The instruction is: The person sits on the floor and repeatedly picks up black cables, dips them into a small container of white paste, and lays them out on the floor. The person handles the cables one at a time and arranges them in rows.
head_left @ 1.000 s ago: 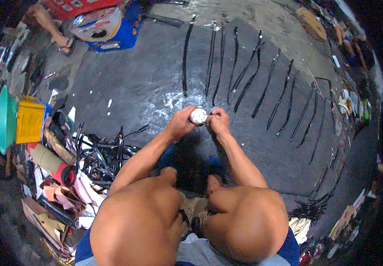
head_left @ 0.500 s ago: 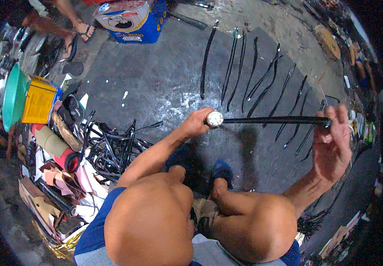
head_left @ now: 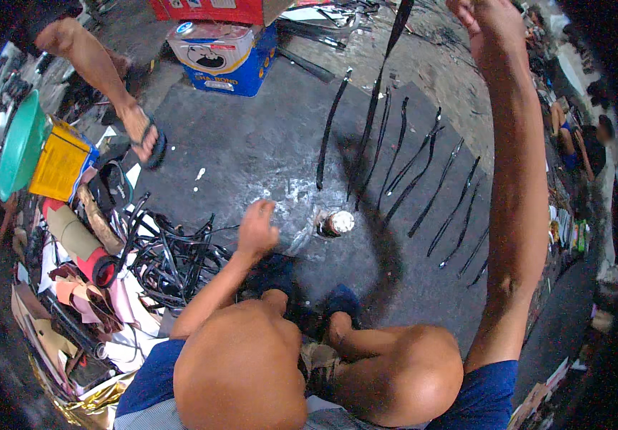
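Observation:
My left hand [head_left: 255, 229] hovers over the dark sheet with its fingers loosely curled and apart, holding nothing. Just right of it a small dark cylinder with a pale, speckled round top [head_left: 339, 223] stands on the sheet. At the top edge my right hand [head_left: 491, 18] is raised, fingers folded and partly cut off by the frame. From near it a long black strip [head_left: 397, 32] hangs down, its upper end beyond the frame; its grip is not fully visible. Several similar black strips [head_left: 424, 166] lie side by side under my right arm.
A tangle of black strips [head_left: 180, 261] lies at left, beside a cardboard roll with red ends [head_left: 73, 233] and scraps. A yellow tin [head_left: 62, 158] and a green basin [head_left: 22, 147] stand beyond. A person's foot [head_left: 144, 136] is near a blue-and-white box [head_left: 230, 68].
My left hand has let go of the cylinder and drawn left. My right hand has swung up and away, with the black strip now upright instead of stretched sideways. The person's foot has stepped nearer.

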The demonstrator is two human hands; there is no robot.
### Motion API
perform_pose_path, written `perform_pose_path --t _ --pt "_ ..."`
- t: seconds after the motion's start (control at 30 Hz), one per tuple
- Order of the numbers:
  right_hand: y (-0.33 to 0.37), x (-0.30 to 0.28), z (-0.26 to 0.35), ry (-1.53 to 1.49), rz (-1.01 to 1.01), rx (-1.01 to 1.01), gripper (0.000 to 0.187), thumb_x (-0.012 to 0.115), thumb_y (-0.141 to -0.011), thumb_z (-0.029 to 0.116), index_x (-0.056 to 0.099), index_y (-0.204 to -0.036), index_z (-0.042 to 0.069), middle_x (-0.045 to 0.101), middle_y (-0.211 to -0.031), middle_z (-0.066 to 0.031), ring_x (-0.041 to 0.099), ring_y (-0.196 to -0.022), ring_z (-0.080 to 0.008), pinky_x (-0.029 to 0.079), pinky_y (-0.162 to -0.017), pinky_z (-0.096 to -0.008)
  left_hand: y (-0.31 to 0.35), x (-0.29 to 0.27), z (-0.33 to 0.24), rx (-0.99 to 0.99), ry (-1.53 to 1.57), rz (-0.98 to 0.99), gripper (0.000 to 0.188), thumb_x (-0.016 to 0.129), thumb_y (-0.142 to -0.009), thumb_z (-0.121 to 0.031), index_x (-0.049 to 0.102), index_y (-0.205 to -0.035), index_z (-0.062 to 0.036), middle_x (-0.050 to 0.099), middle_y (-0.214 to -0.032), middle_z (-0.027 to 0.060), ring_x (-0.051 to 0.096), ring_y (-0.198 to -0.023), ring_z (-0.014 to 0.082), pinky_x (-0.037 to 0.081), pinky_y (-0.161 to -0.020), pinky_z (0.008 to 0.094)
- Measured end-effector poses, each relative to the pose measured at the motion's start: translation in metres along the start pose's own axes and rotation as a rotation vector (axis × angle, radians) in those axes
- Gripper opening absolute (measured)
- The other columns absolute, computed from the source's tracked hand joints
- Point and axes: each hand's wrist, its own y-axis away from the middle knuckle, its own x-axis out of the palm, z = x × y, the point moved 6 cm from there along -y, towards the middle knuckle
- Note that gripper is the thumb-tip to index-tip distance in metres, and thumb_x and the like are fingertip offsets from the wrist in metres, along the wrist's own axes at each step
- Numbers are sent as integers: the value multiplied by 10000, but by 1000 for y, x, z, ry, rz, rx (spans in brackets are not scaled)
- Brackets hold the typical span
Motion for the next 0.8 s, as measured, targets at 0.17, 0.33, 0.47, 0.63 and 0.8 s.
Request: perform_pose_path --t 0.17,0.33,0.47,0.63,0.8 --pt "9 35 -38 8 254 -183 136 727 -897 37 609 -955 73 636 -823 -25 592 -671 -113 473 -593 -249 27 -48 43 -217 -245 149 548 688 -734 -32 601 -1274 -74 587 -1157 153 575 -1154 366 529 -947 448" --pt "138 97 -165 239 465 -21 204 824 -784 171 670 -827 45 693 -792 -70 662 -721 -162 543 -671 -316 34 -60 55 -203 -208 154 383 679 -777 -39 652 -1158 -73 606 -1041 157 625 -1011 366 542 -849 460" --pt "212 57 -202 234 582 210 183 744 -875 104 670 -1016 14 705 -874 -47 645 -807 -99 543 -774 -294 26 -55 58 -183 -122 132 208 670 -807 -62 704 -1011 -37 656 -955 161 653 -929 378 535 -812 455" --pt "258 -57 -216 326 153 284 169 621 -857 -1 658 -1017 39 723 -880 -119 714 -829 -255 554 -782 -372 18 -66 58 -264 191 -27 143 731 -852 -109 744 -959 -15 652 -850 83 615 -739 205 489 -695 332" --pt "369 -132 -265 560 96 453 614 690 -727 61 515 -1316 46 579 -1205 -202 620 -1114 -362 519 -915 -426 -28 -13 27 -175 434 105 160 668 -885 -32 736 -1026 4 633 -810 7 535 -686 100 432 -608 260"
